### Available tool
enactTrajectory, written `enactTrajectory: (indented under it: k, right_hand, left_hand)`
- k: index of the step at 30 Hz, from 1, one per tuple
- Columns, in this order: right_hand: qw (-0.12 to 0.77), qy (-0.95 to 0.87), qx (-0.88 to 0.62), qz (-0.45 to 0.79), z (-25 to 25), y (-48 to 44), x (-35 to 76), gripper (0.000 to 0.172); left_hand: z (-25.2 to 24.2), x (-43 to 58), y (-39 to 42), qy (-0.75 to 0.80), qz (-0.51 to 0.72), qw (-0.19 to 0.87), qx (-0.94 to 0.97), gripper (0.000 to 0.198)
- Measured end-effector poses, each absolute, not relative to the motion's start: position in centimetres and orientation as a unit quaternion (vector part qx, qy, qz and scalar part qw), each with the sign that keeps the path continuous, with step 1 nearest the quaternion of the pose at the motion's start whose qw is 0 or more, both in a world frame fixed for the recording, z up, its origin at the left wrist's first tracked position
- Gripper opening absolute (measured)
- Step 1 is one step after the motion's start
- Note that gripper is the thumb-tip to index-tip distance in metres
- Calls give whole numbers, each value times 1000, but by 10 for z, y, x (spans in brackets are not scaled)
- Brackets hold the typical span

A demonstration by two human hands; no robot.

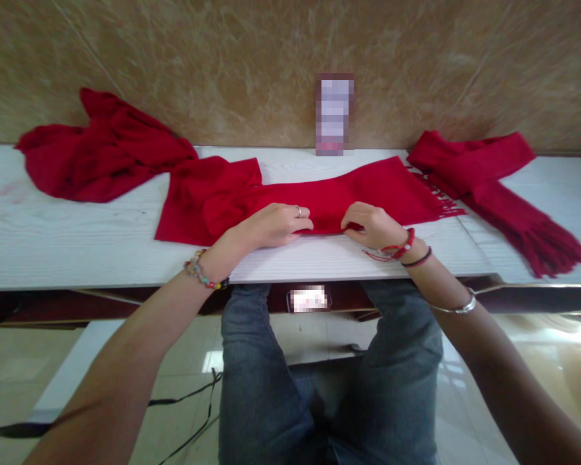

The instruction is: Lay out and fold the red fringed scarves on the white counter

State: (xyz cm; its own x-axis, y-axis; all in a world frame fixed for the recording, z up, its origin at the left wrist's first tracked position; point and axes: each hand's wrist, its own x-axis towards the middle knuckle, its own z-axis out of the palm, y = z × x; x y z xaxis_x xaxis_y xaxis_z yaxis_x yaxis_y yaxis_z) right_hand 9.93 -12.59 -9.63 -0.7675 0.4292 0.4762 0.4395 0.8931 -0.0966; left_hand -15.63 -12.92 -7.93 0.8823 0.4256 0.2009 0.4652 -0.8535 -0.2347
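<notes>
Left hand (pixel 283 223) and right hand (pixel 374 223) are both bending at the fingers and appear to be pinching the near long edge of the middle red scarf (pixel 319 203); thumb contact is partly hidden. Landmark: blurred panel (pixel 335 116), standing by the wall (pixel 223 58).

Scarf is lying on the table (pixel 77 248), nearside of the panel and spreading to both sides of it. Key relation: its long axis is running left to right, roughly parallel to the wall, most of its width extending from the hands toward the panel. Left hand is sitting left of the panel, nearer the bunched end; right hand is sitting slightly right of it, nearer the fringed end.

Well left of the panel, crumpled red cloth (pixel 111 152) is meeting the bunched end; cannot tell whether they are joining as one piece. Right of the panel, a folded fringed scarf (pixel 484 168) is lying against the middle one's fringe
</notes>
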Motion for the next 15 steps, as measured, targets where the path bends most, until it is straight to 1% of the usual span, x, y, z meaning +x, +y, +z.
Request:
enactTrajectory:
  k: [2, 8, 15]
  right_hand:
    - [252, -940, -228, -12, -98, -129, 105, 17]
    - [230, -936, -259, -68, -101, -133, 105, 22]
    - [235, -927, -282, -75, -103, -135, 101, 19]
  left_hand:
    - [-81, -157, -129, -219, -69, 157, -961, 17]
    - [-82, -155, -128, -189, -84, 214, -955, 18]
    - [-80, -153, -130, -165, -79, 218, -959, 15]
